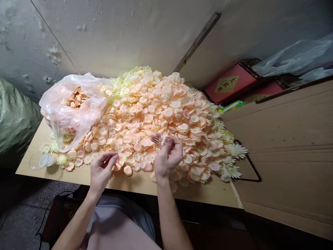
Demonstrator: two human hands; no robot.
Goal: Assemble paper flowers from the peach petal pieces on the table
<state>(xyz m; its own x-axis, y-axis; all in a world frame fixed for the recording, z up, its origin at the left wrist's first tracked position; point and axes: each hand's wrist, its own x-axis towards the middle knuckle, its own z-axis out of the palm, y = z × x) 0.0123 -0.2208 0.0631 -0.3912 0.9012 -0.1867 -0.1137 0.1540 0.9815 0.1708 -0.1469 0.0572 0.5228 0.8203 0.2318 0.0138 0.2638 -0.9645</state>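
A large heap of scalloped, daisy-like artificial flower pieces (145, 114) in pale pink, cream and yellow-green covers most of the table. My right hand (170, 156) is raised over the front of the heap, its thumb and fingers pinching a pale flower piece (163, 139). To its left, my left hand (102, 170) hovers at the heap's front edge with thumb and index fingertip pressed together. Whatever lies between those fingertips is too small to make out. A flower piece with a yellowish rim (121, 159) shows right beside them.
On the left stand a translucent plastic bag (75, 118) holding reddish-brown pieces and a small clear cup (39, 161). Cardboard (283, 156) walls the right side, with red boxes (226, 83) behind. A green sack (18, 121) stands at far left; the wall (130, 38) is behind.
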